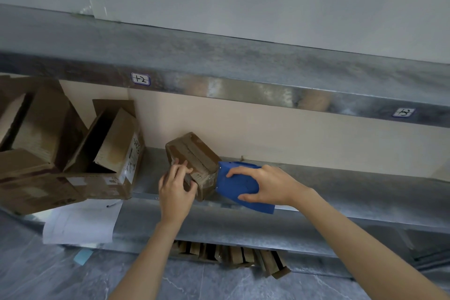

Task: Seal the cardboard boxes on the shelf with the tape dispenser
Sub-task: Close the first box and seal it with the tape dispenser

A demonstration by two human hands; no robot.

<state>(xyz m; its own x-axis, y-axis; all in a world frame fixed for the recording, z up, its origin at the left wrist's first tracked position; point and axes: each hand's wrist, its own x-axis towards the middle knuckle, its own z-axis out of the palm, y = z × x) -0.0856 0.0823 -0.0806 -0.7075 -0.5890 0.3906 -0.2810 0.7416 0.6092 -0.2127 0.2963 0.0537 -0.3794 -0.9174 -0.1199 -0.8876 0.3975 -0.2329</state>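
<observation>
A small brown cardboard box [192,153] with tape across its top stands on the metal shelf [341,190], near the front edge. My left hand [176,187] grips its near left corner, fingers curled over the top and thumb on the side. My right hand [265,185] holds a blue tape dispenser [237,187], whose front end touches the box's right side.
Several open cardboard boxes [109,151] crowd the shelf's left end. A white paper sheet [80,221] hangs over the front lip. An upper shelf [243,73] carries labels. Flattened cardboard [231,256] lies below, above a grey tiled floor.
</observation>
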